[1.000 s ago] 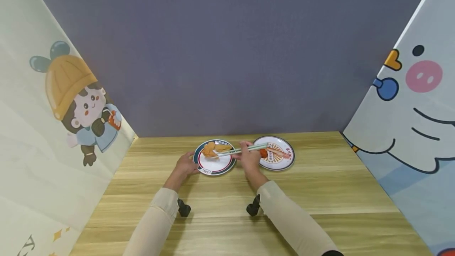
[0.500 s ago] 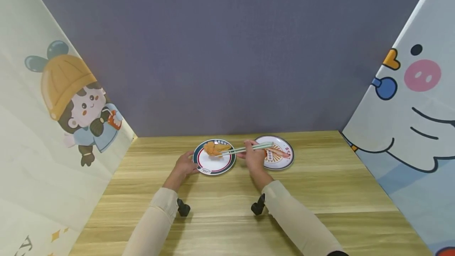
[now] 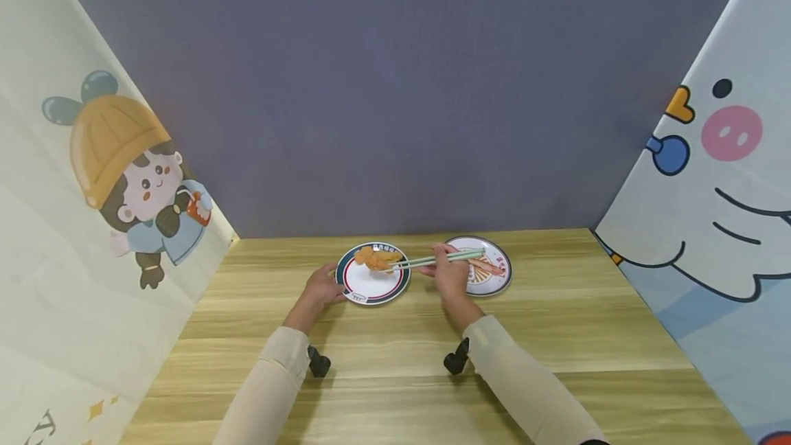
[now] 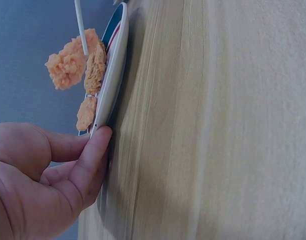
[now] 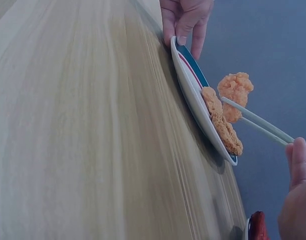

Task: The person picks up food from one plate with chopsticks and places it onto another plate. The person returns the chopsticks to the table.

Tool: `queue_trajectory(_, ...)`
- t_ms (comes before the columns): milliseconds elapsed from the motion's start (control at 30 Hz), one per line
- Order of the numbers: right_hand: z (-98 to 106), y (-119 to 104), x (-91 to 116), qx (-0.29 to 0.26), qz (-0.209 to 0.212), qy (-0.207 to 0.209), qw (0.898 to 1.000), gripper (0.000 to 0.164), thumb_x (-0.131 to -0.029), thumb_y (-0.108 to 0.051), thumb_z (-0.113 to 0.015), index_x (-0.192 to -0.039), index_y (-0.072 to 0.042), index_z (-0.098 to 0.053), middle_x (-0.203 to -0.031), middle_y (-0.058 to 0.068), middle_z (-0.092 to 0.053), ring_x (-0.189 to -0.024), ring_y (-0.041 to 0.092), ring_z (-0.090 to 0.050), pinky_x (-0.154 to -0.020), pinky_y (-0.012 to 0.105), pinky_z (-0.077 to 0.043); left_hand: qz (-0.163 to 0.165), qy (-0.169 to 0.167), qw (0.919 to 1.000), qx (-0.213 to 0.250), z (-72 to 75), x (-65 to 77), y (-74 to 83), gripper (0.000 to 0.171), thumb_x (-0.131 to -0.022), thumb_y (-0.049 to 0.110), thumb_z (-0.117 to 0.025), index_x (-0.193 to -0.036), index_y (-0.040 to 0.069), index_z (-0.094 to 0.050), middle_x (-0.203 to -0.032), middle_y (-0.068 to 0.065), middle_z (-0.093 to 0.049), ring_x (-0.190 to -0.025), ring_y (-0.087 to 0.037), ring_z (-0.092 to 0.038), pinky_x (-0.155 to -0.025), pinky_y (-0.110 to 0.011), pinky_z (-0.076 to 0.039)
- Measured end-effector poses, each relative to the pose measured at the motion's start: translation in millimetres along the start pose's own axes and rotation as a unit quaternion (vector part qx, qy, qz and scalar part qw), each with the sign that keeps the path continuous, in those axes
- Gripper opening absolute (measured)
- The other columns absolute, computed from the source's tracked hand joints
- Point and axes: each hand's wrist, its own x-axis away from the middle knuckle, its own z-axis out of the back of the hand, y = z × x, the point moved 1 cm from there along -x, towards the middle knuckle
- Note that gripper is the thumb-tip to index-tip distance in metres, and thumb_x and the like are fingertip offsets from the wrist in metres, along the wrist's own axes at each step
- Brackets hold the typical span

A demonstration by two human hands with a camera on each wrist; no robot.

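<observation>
My left hand (image 3: 323,286) pinches the left rim of a round plate (image 3: 367,288) with a dark teal and red border. Green chopsticks (image 3: 440,259) are gripped in my right hand (image 3: 451,279), tips pointing left. Between the tips, in the right wrist view, is a piece of fried chicken (image 5: 235,90), raised over the plate. More fried chicken (image 5: 225,132) lies on the plate below it. The left wrist view shows the raised fried chicken piece (image 4: 67,62) apart from the fingers, beside one chopstick (image 4: 81,30).
A second plate (image 3: 499,253), white with a dark rim, stands to the right, partly behind my right hand. It bears a long pinkish-orange stick-shaped food (image 3: 487,266); a glossy red item (image 5: 259,227) shows in the right wrist view. A grey wall (image 3: 395,101) stands behind the wooden table (image 3: 383,397).
My right hand and the chopsticks have shifted right, and the pinched fried chicken has moved slightly right over the plate. My left hand has stayed at the rim.
</observation>
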Motion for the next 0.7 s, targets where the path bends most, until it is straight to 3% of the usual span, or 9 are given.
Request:
queue_trajectory(233,8.0,-5.2,-1.1,-0.022,0.006,0.009,1.000,0.028,-0.102,-0.020,-0.056,-0.112,0.002,-0.070,-0.078,0.010,-0.067,-0.049,0.011,-0.069,-0.054,0.026,-0.063,-0.007,-0.004,0.9999,0.012,1.7,3.3,2.2,0.076,-0.088,-0.015,-0.060,-0.157,0.005,-0.036,-0.146,-0.031,-0.049,-0.088,-0.024,-0.068,-0.069,-0.028,-0.066)
queue_trajectory(500,18.2,-15.2,-2.0,-0.011,0.007,0.017,1.000,0.033,-0.103,-0.022,-0.054,-0.115,0.006,-0.067,-0.064,0.000,-0.068,-0.048,0.011,-0.068,-0.053,0.029,-0.063,-0.010,-0.012,0.9996,0.022,3.4,5.5,1.5,0.076,-0.087,-0.016,-0.059,-0.157,0.004,-0.035,-0.146,-0.032,-0.048,-0.089,-0.024,-0.067,-0.073,-0.029,-0.066)
queue_trajectory(567,21.0,-16.6,-2.6,-0.007,0.000,0.021,1.000,0.032,-0.102,-0.023,-0.054,-0.115,0.004,-0.068,-0.065,0.003,-0.070,-0.049,0.012,-0.069,-0.057,0.033,-0.064,-0.011,-0.012,0.9997,0.020,4.2,6.7,1.8,0.076,-0.087,-0.015,-0.059,-0.157,0.004,-0.035,-0.145,-0.032,-0.048,-0.089,-0.024,-0.067,-0.073,-0.029,-0.066)
queue_trajectory(700,26.2,-20.1,-3.4,-0.007,-0.004,0.030,1.000,0.031,-0.102,-0.024,-0.056,-0.113,0.001,-0.070,-0.077,0.021,-0.073,-0.050,0.014,-0.070,-0.060,0.037,-0.065,-0.009,-0.011,0.9998,0.014,5.6,7.7,3.1,0.075,-0.088,-0.015,-0.058,-0.157,0.004,-0.034,-0.143,-0.031,-0.049,-0.087,-0.022,-0.068,-0.071,-0.029,-0.066)
